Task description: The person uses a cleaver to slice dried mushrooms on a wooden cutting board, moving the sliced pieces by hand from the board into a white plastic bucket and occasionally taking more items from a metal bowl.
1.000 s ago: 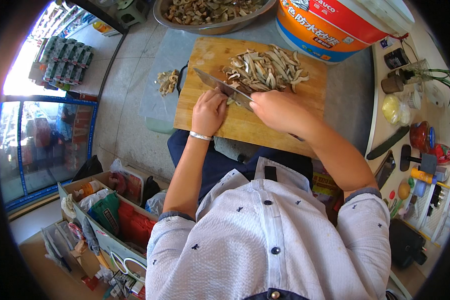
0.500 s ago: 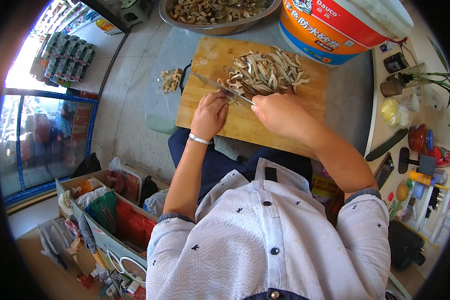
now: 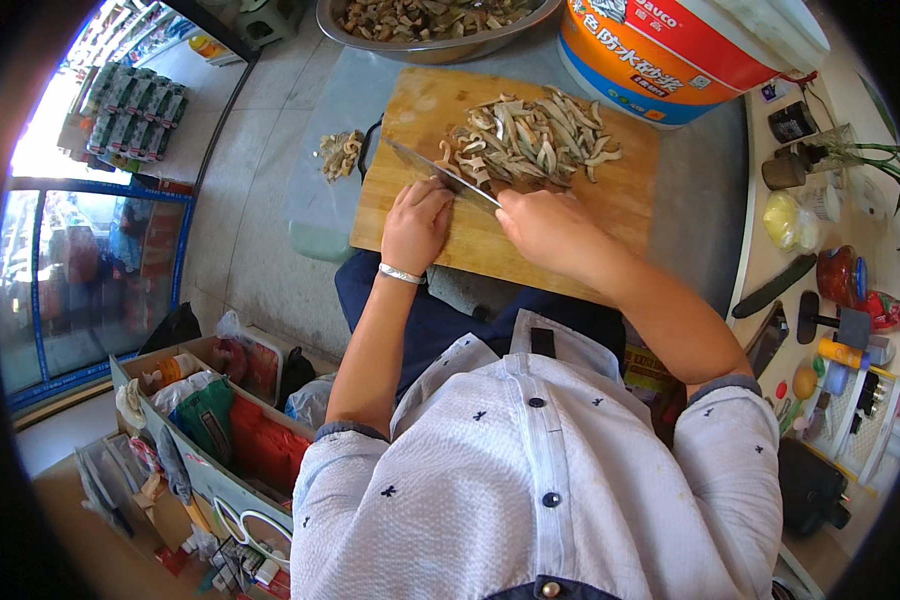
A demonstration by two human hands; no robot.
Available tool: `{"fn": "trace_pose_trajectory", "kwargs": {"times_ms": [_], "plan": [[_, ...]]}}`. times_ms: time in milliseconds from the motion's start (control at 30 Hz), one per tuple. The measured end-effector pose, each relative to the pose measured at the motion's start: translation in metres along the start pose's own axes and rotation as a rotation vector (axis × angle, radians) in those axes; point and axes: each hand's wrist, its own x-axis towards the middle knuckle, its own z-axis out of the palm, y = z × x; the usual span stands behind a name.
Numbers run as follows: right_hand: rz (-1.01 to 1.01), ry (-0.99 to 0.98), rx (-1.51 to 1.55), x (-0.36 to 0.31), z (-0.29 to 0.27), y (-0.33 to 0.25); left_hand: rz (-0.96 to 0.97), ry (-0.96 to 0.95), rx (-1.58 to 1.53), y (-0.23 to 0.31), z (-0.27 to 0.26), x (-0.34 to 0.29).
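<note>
My right hand (image 3: 548, 228) grips a knife (image 3: 448, 174), its blade slanting up and left across the wooden cutting board (image 3: 540, 262). Close against the blade, my left hand (image 3: 416, 226) has its fingers curled down on a piece of mushroom, mostly hidden beneath them. A pile of sliced mushrooms (image 3: 535, 140) covers the far middle of the board, and a few slices lie just beyond the blade. Off the board's left edge sits a small heap of mushroom trimmings (image 3: 341, 156) on the grey table.
A metal basin (image 3: 440, 45) of mushroom pieces stands at the far side. Behind the board's right corner is a large orange, red and blue bucket (image 3: 635, 70). At right, a counter holds a cucumber (image 3: 774, 287) and jars; boxes of bags (image 3: 225, 420) stand lower left.
The knife and my right hand have shifted slightly left, toward my left hand. The pale bits that showed by my left fingertips are now out of sight.
</note>
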Motion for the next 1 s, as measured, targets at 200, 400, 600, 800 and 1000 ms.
{"fn": "trace_pose_trajectory", "kwargs": {"times_ms": [200,400,600,800,1000], "plan": [[0.016,0.094,0.024,0.003,-0.005,0.0,-0.018,0.016,-0.021,-0.001,0.001,-0.003],[-0.01,0.093,0.063,-0.001,0.006,0.003,-0.058,0.007,-0.027,0.0,0.0,-0.001],[0.156,0.285,0.566,-0.033,-0.01,0.037,-0.163,0.033,-0.102,-0.002,0.0,0.004],[0.277,0.456,0.864,-0.084,-0.013,0.062,-0.381,0.125,0.005,0.0,0.05,0.035],[0.299,0.427,1.291,-0.113,0.002,0.097,-0.285,0.017,-0.274,0.04,0.091,0.087]]}}
